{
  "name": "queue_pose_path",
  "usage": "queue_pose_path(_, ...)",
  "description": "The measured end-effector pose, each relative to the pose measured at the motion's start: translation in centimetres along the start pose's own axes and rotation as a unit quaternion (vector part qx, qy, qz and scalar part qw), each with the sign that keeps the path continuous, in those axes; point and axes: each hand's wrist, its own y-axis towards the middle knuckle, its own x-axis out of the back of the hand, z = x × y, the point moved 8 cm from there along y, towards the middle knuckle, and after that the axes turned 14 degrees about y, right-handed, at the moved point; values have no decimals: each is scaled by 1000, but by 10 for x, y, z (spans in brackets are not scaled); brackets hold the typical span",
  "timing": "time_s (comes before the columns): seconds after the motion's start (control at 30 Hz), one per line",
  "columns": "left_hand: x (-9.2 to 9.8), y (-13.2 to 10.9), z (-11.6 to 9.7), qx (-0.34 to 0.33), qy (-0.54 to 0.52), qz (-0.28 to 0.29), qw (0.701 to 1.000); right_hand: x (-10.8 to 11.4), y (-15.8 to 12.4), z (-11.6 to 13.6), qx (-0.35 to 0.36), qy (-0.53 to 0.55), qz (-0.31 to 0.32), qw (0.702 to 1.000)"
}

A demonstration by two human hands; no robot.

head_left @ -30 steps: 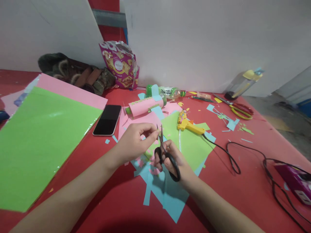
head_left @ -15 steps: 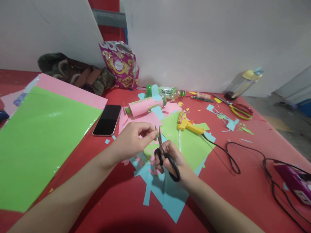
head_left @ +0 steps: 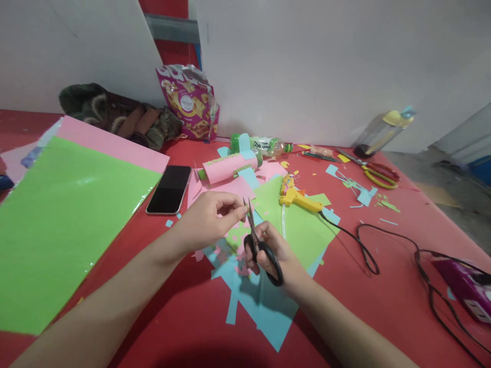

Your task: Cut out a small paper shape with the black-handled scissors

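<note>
My right hand [head_left: 276, 253] grips small black-handled scissors [head_left: 261, 244], blades pointing up and slightly apart. My left hand [head_left: 209, 220] pinches a tiny pink paper piece [head_left: 243, 213] right at the blades; the piece is mostly hidden by my fingers. Both hands hover over a heap of blue, green and pink paper scraps [head_left: 264, 301] on the red table [head_left: 383, 286].
Large green sheet [head_left: 57, 225] over pink sheet [head_left: 111, 145] at left. Black phone [head_left: 170, 189], a paper-wrapped pink roll [head_left: 230, 167], green bottle [head_left: 264, 145], yellow glue gun [head_left: 297, 197] with black cord [head_left: 387, 250], yellow-handled scissors [head_left: 378, 174], snack bag [head_left: 190, 102], water bottle [head_left: 383, 130].
The scissor blades have opened slightly and shifted a little left toward my left fingertips. My hands have otherwise stayed in place.
</note>
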Motion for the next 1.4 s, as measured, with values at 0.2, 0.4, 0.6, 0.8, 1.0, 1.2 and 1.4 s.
queue_pose_path(0.2,0,0,-1,-3,-3,1,1000,0,-1,1,1,1,-4,1000)
queue_pose_path(0.4,-1,0,0,-1,-6,12,1000,1,-1,1,-4,-1,-12,1000)
queue_pose_path(0.6,-1,0,1,-5,-9,17,1000,2,-1,-1,-7,-6,-14,1000)
queue_pose_path(0.8,-3,-1,0,0,-13,22,1000,1,0,-2,-7,4,-6,1000)
queue_pose_path(1.0,-5,-2,2,9,6,33,999,-1,0,-2,-2,13,13,1000)
queue_pose_path(1.2,-4,-2,2,8,8,35,999,-1,0,-2,-5,-2,17,1000)
queue_pose_path(1.4,-5,-1,3,8,10,40,999,0,0,-2,-7,-7,14,1000)
